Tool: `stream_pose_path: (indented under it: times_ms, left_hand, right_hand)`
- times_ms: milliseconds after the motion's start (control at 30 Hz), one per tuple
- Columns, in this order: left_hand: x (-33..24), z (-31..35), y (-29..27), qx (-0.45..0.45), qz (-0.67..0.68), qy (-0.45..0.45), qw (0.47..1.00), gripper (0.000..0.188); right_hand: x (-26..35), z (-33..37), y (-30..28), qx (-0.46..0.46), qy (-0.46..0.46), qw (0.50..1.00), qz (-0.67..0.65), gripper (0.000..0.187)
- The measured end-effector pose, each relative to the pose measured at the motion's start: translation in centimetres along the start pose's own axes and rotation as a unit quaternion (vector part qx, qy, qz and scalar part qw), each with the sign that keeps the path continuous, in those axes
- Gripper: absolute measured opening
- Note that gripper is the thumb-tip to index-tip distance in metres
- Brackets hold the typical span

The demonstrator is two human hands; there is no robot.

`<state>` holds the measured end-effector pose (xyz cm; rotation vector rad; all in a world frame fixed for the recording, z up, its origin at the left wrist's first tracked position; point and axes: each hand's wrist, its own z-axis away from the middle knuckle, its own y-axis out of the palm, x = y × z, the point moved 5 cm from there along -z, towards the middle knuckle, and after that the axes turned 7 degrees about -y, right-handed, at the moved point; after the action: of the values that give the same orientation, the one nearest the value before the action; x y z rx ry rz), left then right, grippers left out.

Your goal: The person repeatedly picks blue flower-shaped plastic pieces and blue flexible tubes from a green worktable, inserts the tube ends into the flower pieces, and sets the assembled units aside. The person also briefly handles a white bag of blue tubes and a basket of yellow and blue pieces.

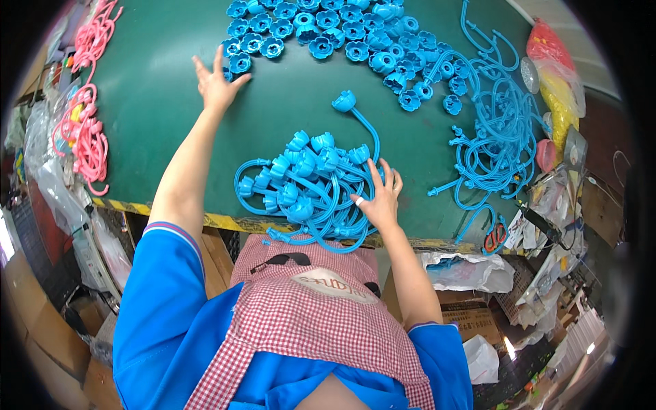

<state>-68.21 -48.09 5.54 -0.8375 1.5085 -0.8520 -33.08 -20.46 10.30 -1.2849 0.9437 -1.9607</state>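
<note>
Spreading left hand point(217, 91): your fingers are splayed wide and hold nothing, just beside the loose blue cups point(321, 48).
Right hand point(383, 205): your fingers stand open over the right edge of the capped blue cords point(304, 162); whether they press, I cannot tell.
Capped pile: heaped at your near edge of the green table point(164, 102).
Right side: tangled blue cords point(506, 113), scissors point(495, 238) near them.
Far left: pink cords point(89, 143).

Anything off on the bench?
No damage or spill visible. Slightly untidy: loops of the blue cord pile overhang the near table edge, and the red-handled scissors lie right by that edge.
</note>
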Motion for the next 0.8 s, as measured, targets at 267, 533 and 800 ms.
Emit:
stream_pose_path:
  times_ms: [267, 533, 800]
  left_hand:
    - [-9.3, -2.8, 5.2, 0.029, 0.014, 0.044, 0.998, 0.079]
    - [-10.8, 25.6, -7.5, 0.438, -0.022, 0.426, 0.791, 0.085]
    - [-0.7, 19.0, -12.5, 0.385, -0.118, 0.431, 0.807, 0.087]
  right_hand:
    - [1.8, 0.7, 1.8, -0.014, 0.073, 0.996, -0.038, 0.098]
    - [3.0, 0.0, 2.5, -0.006, 0.103, 0.995, -0.002, 0.087]
    - [13.4, -4.9, 8.2, -0.050, 0.072, 0.995, -0.049, 0.079]
